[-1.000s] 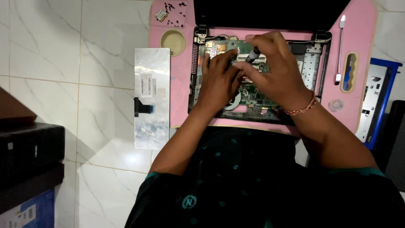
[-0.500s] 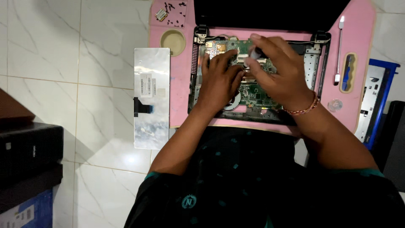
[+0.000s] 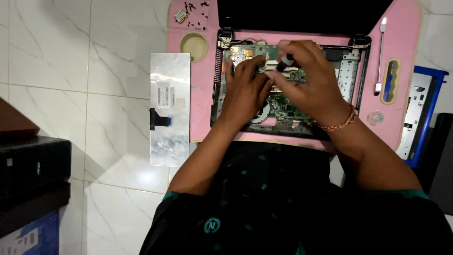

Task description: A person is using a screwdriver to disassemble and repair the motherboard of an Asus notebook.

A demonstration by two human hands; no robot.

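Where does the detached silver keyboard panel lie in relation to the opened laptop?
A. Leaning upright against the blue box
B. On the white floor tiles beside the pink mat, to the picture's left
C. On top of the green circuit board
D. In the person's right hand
B: the silver keyboard panel lies flat on the floor tiles at the left edge of the pink mat, while both hands are on the laptop's circuit board.
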